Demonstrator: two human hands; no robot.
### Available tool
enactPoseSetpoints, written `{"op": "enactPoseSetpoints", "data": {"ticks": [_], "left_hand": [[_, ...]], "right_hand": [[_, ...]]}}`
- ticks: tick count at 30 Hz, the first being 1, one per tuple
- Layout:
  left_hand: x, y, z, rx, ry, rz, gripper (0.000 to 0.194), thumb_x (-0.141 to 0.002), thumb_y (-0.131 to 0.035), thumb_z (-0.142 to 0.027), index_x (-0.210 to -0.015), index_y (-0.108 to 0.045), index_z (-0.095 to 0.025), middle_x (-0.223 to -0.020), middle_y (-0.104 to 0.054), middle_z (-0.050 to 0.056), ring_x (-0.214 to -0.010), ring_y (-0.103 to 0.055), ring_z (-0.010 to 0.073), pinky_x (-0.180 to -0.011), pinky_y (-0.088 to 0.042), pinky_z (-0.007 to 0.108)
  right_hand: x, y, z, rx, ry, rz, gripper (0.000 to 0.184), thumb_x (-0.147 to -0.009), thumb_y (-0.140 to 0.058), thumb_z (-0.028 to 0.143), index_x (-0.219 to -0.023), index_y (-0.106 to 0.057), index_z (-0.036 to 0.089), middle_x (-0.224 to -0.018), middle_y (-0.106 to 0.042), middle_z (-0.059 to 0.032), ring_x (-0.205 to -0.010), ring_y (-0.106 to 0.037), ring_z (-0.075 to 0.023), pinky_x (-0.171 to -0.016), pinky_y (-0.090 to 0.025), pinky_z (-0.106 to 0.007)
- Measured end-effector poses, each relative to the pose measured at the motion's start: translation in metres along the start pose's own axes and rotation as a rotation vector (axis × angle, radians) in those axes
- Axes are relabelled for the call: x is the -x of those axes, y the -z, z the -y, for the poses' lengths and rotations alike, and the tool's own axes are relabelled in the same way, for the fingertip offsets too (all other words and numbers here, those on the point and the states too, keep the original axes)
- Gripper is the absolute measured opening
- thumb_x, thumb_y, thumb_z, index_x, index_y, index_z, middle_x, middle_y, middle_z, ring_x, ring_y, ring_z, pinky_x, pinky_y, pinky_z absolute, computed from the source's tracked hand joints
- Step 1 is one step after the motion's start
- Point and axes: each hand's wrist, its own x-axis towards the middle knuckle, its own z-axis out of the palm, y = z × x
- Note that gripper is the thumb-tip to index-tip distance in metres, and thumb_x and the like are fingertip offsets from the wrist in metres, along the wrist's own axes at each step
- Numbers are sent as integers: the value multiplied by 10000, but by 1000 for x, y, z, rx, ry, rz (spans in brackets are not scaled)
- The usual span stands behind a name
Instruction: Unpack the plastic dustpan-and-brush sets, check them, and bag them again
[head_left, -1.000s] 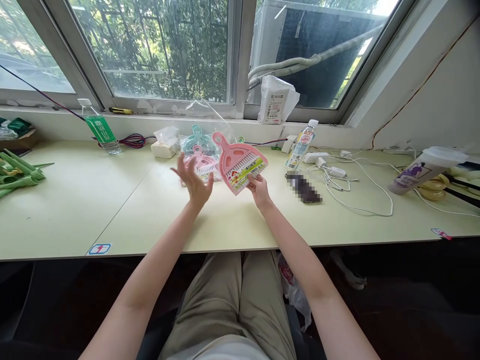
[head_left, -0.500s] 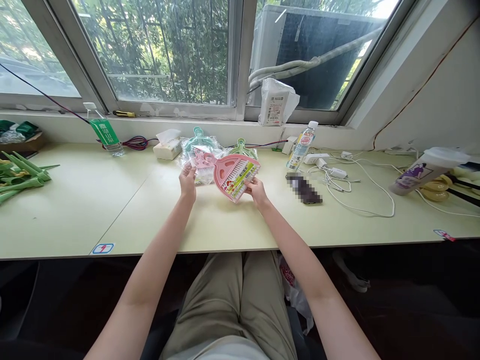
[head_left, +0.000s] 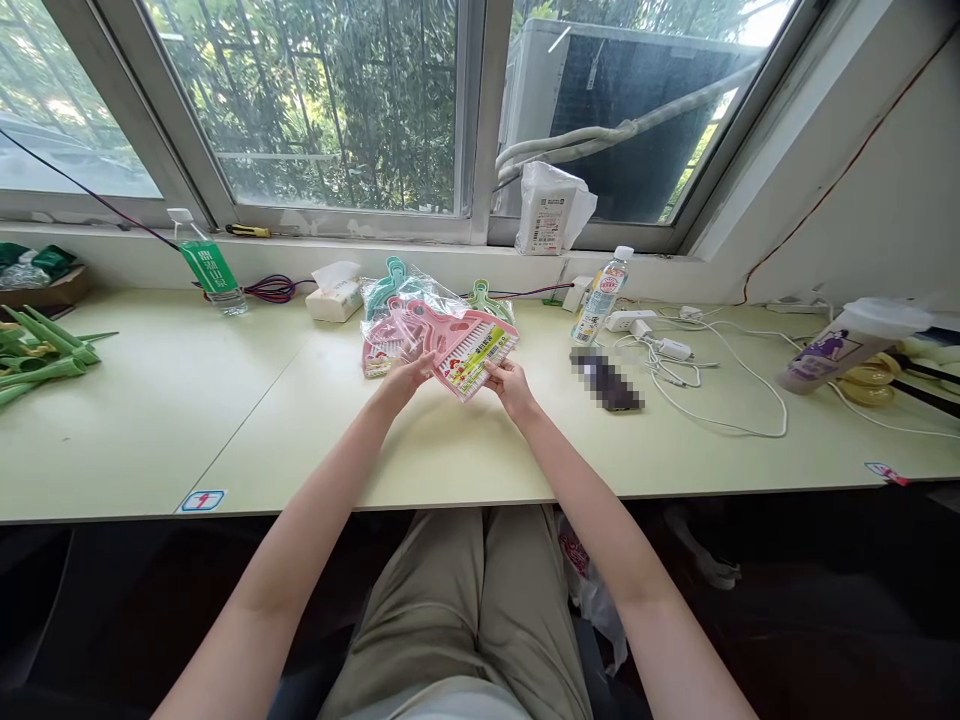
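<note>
A pink dustpan and brush set with white bristles and a yellow-green label is held tilted above the table. My right hand pinches its lower right corner. At its left side, my left hand has its fingers closed on the edge, partly hidden by the pink plastic. Just behind lies another pink set in clear wrap, close to my left hand. A teal set in clear wrap and a green set lie farther back, partly covered.
On the pale table stand a tissue pack, a green-labelled bottle and another bottle. White cables, a blurred-out dark object and a leaning cup are right. Green leaves lie left.
My left hand has shifted from the handle end down and right to the pan's left edge. The held set has turned slightly, and the pink set behind it now shows more.
</note>
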Motion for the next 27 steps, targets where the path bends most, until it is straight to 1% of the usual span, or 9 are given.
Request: {"op": "enactPoseSetpoints", "data": {"ticks": [3,7,12,14,16,19,22,24,27], "left_hand": [[-1,3,0,25,69,1,648,-828,-670,-180,-1432,-448,-256,-1276,-647,70,-1149,-630,233,-975,-533,392],[-1,3,3,35,94,-8,459,-838,-670,-211,-1288,-595,-161,-1173,-698,86,-1067,-665,227,-889,-564,302],[3,-4,5,-68,220,79,391,-812,-713,-227,-1177,-650,-101,-1165,-694,136,-1031,-676,242,-867,-563,309],[1,-6,7,-37,166,67,458,-799,-715,-192,-1242,-615,-131,-1191,-685,119,-1058,-667,233,-898,-549,315],[-3,-5,9,28,92,17,588,-788,-701,-141,-1348,-534,-207,-1215,-677,75,-1067,-664,202,-922,-538,314],[-10,2,11,118,54,-117,731,-801,-645,-102,-1456,-390,-305,-1205,-681,30,-1012,-683,167,-904,-547,315],[-16,13,8,203,7,-250,763,-826,-558,-67,-1498,-304,-323,-1204,-677,35,-975,-694,171,-837,-571,312],[-18,20,5,253,-24,-278,755,-830,-517,-42,-1499,-301,-317,-1197,-674,52,-940,-698,172,-783,-581,305],[-19,28,-2,255,0,-316,679,-844,-509,-62,-1454,-379,-329,-1070,-705,36,-778,-692,153,-701,-584,303]], "right_hand": [[0,1,0,-12,-2,42,190,-727,-769,225,-879,-681,154,-917,-760,-63,-887,-719,-223,-858,-593,-377],[1,0,0,3,-2,116,276,-670,-812,264,-899,-702,157,-943,-759,-59,-897,-714,-227,-846,-591,-368],[1,-7,-3,-37,16,27,244,-647,-800,232,-851,-694,151,-923,-759,-52,-874,-712,-214,-816,-591,-344],[1,-8,-6,-65,23,2,209,-676,-768,200,-861,-688,146,-913,-758,-53,-845,-715,-203,-811,-593,-340],[0,-9,-9,-87,7,-31,139,-716,-717,153,-851,-681,142,-884,-758,-51,-801,-718,-185,-789,-598,-319],[0,-8,-12,-97,-61,-106,110,-764,-637,68,-835,-674,143,-844,-759,-46,-734,-715,-156,-716,-597,-262],[-2,-5,-9,-74,-174,-177,178,-783,-568,-11,-797,-666,137,-793,-755,-45,-677,-707,-132,-637,-580,-208],[-3,-3,-4,-42,-239,-180,208,-787,-542,-37,-771,-661,133,-760,-751,-44,-653,-702,-125,-613,-573,-194],[-3,1,4,16,-275,-94,214,-782,-546,-43,-803,-676,125,-772,-756,-49,-659,-705,-133,-637,-587,-214]]}}
